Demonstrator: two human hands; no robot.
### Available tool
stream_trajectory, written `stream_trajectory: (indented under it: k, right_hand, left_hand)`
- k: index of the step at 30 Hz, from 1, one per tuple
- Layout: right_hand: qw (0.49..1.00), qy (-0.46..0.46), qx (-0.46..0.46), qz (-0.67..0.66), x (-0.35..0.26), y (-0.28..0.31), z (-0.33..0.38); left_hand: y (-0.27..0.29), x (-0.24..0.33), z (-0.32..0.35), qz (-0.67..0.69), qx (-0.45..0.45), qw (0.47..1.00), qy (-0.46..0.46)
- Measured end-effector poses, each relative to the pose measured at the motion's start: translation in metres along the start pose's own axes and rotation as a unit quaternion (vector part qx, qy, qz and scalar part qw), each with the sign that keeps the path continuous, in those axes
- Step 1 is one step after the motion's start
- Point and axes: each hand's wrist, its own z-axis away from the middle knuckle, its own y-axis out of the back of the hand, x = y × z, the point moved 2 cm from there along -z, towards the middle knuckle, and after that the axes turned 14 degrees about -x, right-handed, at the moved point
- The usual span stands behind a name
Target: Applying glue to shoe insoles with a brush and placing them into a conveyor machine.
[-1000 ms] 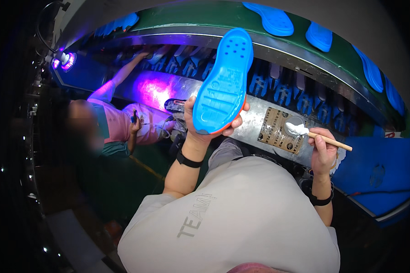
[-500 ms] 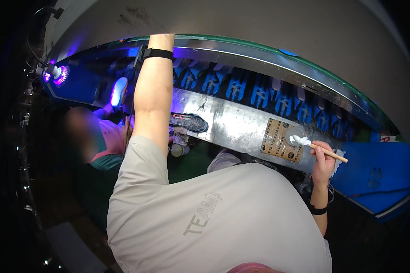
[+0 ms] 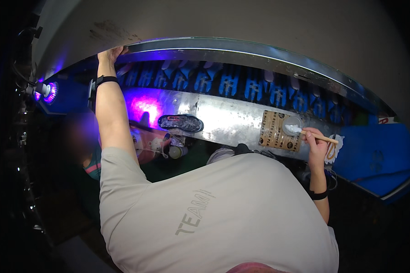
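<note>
My right hand [image 3: 316, 148] grips the wooden handle of a brush [image 3: 321, 136]. The brush's white-coated head rests in a small clear cup [image 3: 287, 123] with white matter in it. That cup stands on a piece of brown printed cardboard [image 3: 269, 130]. Stretched out to the upper left, my left hand [image 3: 109, 55] is at the edge of a grey panel; its fingers are mostly hidden there. A dark shoe sole [image 3: 182, 123] lies on the metal bench [image 3: 223, 113], apart from both hands.
Along the bench's far side runs a row of blue holders [image 3: 228, 84] under a metal rail [image 3: 241, 51]. A glowing purple lamp [image 3: 51, 92] is at the left, near a seated person [image 3: 148, 143]. White cloth [image 3: 335, 148] and a blue panel [image 3: 373, 157] lie right.
My left hand has shifted left and come partly into sight from behind the panel. The brush head has lowered into the cup. The other person's lit shoe-shaped piece is out of sight.
</note>
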Motion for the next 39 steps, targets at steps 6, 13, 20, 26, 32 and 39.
stream_trajectory:
  k: [6, 13, 20, 26, 32, 39]
  right_hand:
    - [0.998, -0.012, -0.036, 0.049, 0.018, 0.007, -0.002]
    - [0.975, -0.003, -0.016, 0.22, 0.069, 0.039, -0.006]
    - [0.949, -0.015, -0.019, 0.314, 0.115, 0.063, -0.028]
    - [0.923, -0.035, -0.032, 0.381, 0.138, 0.064, -0.035]
    - [0.94, -0.009, 0.005, 0.342, 0.084, 0.057, -0.02]
    - [0.954, 0.152, 0.08, 0.246, 0.074, 0.055, -0.01]
  left_hand:
    - [0.01, 0.005, 0.044, -0.289, 0.202, 0.936, -0.003]
    - [-0.016, 0.03, 0.208, -0.594, 0.374, 0.648, -0.295]
    - [-0.105, 0.04, 0.332, -0.308, 0.273, 0.839, -0.356]
    - [-0.212, -0.037, 0.401, 0.097, -0.213, 0.971, -0.048]
    - [-0.243, -0.071, 0.472, 0.415, -0.33, 0.833, 0.158]
    - [-0.239, -0.093, 0.492, 0.4, -0.497, 0.734, 0.234]
